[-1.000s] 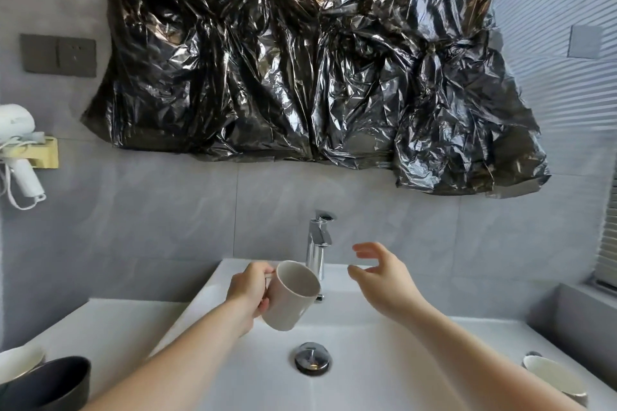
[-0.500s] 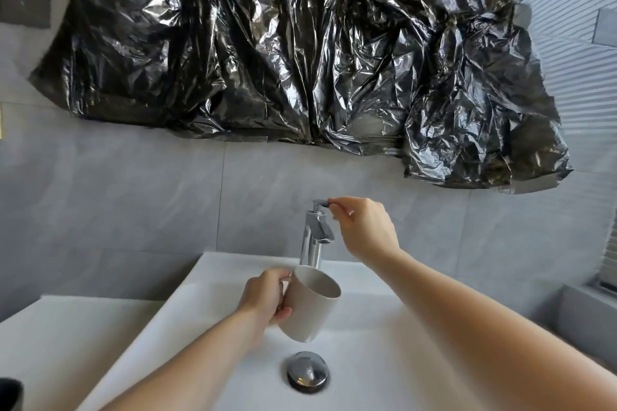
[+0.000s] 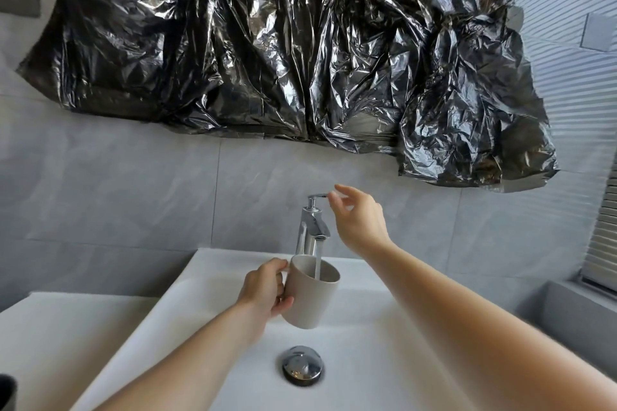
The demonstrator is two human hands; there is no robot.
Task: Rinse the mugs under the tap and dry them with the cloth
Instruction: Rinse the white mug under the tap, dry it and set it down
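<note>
Beige mug (image 3: 312, 292) gripped by left hand (image 3: 263, 290); right hand (image 3: 359, 217) loosely fingers tap (image 3: 312, 223).

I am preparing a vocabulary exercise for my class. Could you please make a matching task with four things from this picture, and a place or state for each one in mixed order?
Column 1
1. mug
2. tap lever
3. drain plug
4. black plastic sheet

Column 2
A. on the wall above the sink
B. touched by the right hand's fingertips
C. at the bottom of the basin
D. held by the left hand, with water running into it

Pairs: 1-D, 2-B, 3-C, 4-A
</note>
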